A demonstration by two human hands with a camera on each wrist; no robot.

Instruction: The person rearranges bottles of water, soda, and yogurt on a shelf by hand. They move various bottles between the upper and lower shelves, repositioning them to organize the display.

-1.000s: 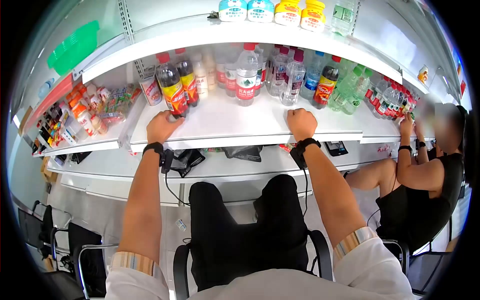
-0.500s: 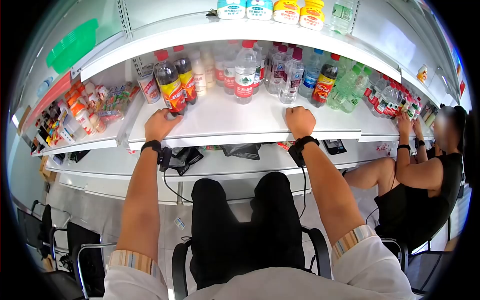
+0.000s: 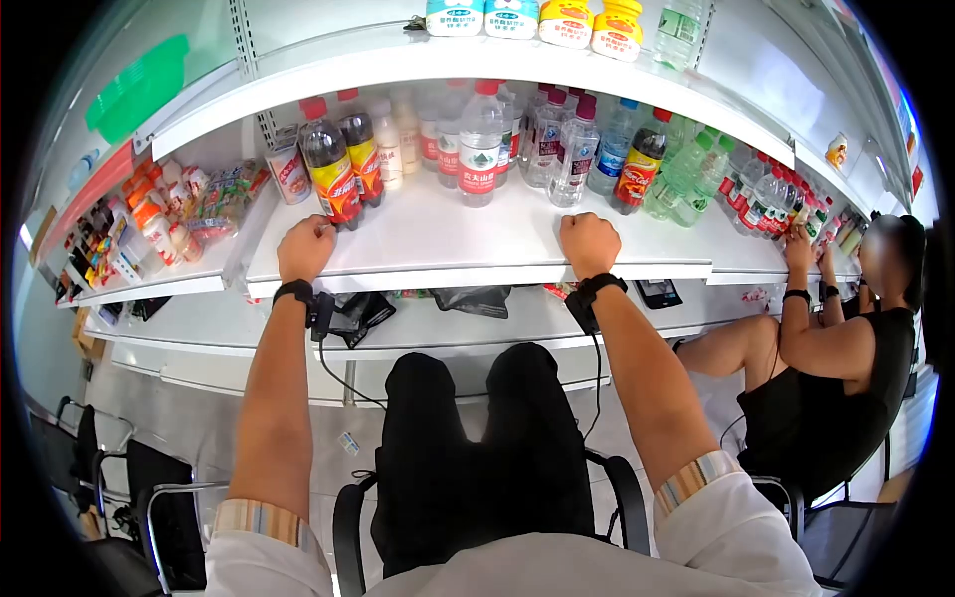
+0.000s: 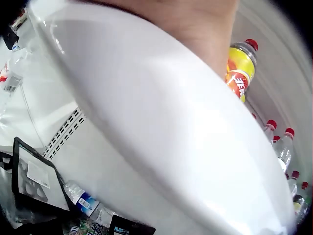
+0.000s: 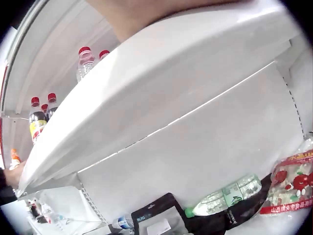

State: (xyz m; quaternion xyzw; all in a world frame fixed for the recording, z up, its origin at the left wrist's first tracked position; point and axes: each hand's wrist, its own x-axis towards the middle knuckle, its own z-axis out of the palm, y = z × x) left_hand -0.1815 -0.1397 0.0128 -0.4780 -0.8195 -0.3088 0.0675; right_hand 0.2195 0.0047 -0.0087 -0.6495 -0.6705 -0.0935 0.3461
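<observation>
In the head view both hands rest on the front of the white shelf (image 3: 448, 247). The left hand (image 3: 306, 247) has its fingers curled in with nothing in them; just behind it stands a dark cola bottle (image 3: 333, 179) with a red cap and yellow-red label. My right hand (image 3: 590, 244) makes a fist, holding nothing, in front of a clear water bottle (image 3: 572, 164) with a purple cap. Between them, farther back, is a red-capped water bottle (image 3: 479, 149). Each wrist view shows mostly the shelf's edge and underside, the fingers hidden.
An upper shelf (image 3: 468, 70) with white and yellow bottles overhangs the drinks. Green-tinted bottles (image 3: 701, 179) stand to the right, packaged snacks (image 3: 224, 199) to the left. Black bags (image 3: 468, 300) lie on the lower shelf. Another person (image 3: 836, 348) sits at the right.
The left thumb, stretched toward the cola bottle earlier, is now drawn in against the fingers. The right hand stays as a fist on the shelf. The head view shifts slightly.
</observation>
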